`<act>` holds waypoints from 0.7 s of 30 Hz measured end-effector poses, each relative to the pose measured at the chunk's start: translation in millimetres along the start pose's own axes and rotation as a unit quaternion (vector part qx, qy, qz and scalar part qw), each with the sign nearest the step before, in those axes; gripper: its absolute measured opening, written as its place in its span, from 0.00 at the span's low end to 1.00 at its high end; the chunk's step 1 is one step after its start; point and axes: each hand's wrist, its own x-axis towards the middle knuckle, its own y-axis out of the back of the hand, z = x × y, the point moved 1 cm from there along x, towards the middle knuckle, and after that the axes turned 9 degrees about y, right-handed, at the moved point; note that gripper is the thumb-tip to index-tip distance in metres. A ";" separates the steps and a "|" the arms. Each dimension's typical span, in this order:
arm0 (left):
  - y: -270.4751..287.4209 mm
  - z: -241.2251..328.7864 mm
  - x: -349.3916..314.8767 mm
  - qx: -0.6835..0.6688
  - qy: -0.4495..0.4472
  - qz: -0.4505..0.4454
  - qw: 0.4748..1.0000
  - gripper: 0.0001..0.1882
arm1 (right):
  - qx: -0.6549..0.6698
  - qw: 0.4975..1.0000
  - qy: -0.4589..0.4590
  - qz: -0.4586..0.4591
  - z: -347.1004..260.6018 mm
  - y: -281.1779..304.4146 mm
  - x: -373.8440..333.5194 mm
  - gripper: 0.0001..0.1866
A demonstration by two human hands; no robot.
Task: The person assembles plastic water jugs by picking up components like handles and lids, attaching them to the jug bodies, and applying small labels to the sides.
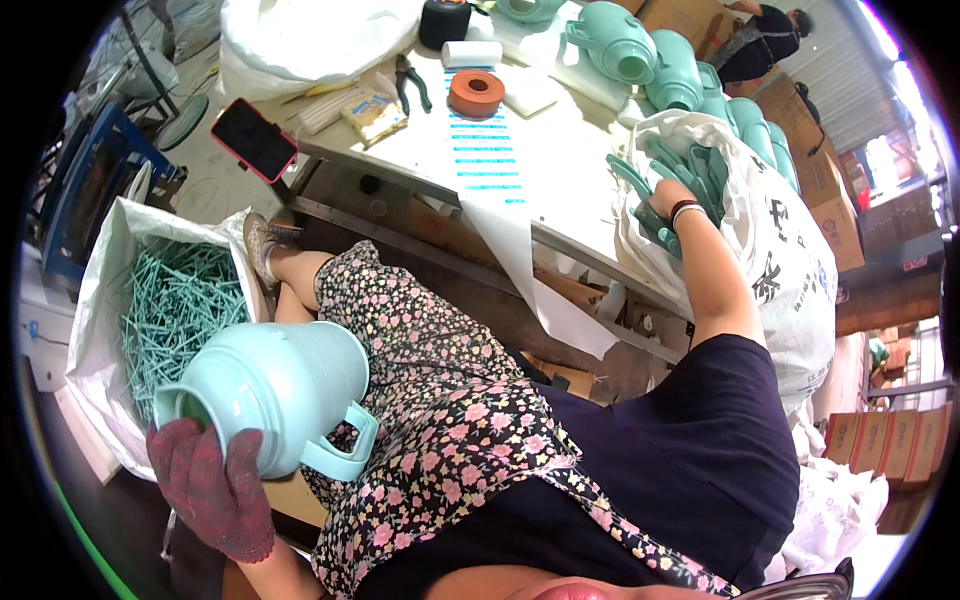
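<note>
My left hand (212, 490), in a dark red knit glove, grips the mouth end of a pale turquoise plastic jug shell (275, 385). The jug lies tilted by my lap, its opening toward the glove and its handle facing me. My bare right hand (678, 202), with bands at the wrist, reaches into a white woven sack (785, 265) on the right. Inside the sack lie several green plastic handles (708, 178). My fingers are curled around one at the near left of the pile; the fingertips are partly hidden.
A white sack (92, 370) of thin turquoise plastic sticks stands at left. On the workbench (575, 165) lie a phone (255, 140), pliers (410, 85), an orange tape roll (476, 93) and a label strip (485, 160). More jug shells (610, 45) line the back right; a person (765, 42) is beyond.
</note>
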 end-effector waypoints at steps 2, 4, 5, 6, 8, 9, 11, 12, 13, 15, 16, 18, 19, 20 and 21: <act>-7.3 5.5 2.6 0.004 -0.024 -0.004 1.000 0.11 | -0.046 0.998 0.036 -0.018 15.7 -24.2 23.2 0.17; -24.3 12.4 -1.7 0.022 -0.056 0.015 0.998 0.13 | -0.019 0.995 0.097 0.005 -8.2 -8.2 5.8 0.20; -27.1 13.1 -3.7 0.020 -0.059 0.000 0.998 0.13 | 0.060 0.992 0.091 0.058 -14.8 -6.7 14.0 0.22; -26.3 11.0 -4.1 0.016 -0.058 0.010 0.998 0.13 | 0.139 0.981 0.082 0.110 -22.8 -1.8 17.5 0.23; -26.0 6.0 -2.0 0.007 -0.059 0.028 0.998 0.14 | 0.324 0.927 0.051 0.183 -34.1 6.5 17.5 0.25; -27.4 6.3 -0.8 0.002 -0.073 0.025 0.997 0.15 | 0.223 0.948 0.041 0.223 -35.8 14.4 20.6 0.22; -29.1 9.7 0.3 0.000 -0.097 0.020 0.995 0.17 | 0.047 0.977 0.037 0.204 -63.1 52.7 -4.7 0.18; -32.1 10.9 0.0 0.001 -0.109 0.023 0.994 0.19 | 0.001 0.978 0.039 0.205 -60.7 63.0 -2.8 0.16; -32.8 10.8 -1.1 0.009 -0.107 0.015 0.994 0.19 | -0.044 0.977 0.046 0.203 -68.3 76.8 -5.4 0.15; -31.6 10.9 -2.3 0.026 -0.101 0.002 0.995 0.20 | -0.104 0.971 0.080 0.200 -96.9 115.3 -27.2 0.14; -26.7 9.5 -0.8 0.013 -0.109 -0.007 0.994 0.20 | -0.112 0.951 0.114 0.263 -100.1 126.7 -26.2 0.14; -14.2 12.2 13.2 -0.013 -0.122 0.018 0.992 0.22 | -0.146 0.928 0.161 0.302 -125.9 156.7 -37.3 0.12; -5.0 13.9 22.1 -0.021 -0.127 0.034 0.991 0.24 | -0.131 0.924 0.196 0.299 -148.2 173.3 -51.1 0.12; 5.1 13.3 29.1 0.014 -0.119 0.028 0.992 0.25 | -0.136 0.907 0.261 0.301 -173.4 184.8 -70.1 0.12; 3.1 14.3 45.7 -0.008 -0.091 0.015 0.996 0.26 | -0.121 0.874 0.344 0.321 -202.4 188.1 -96.1 0.14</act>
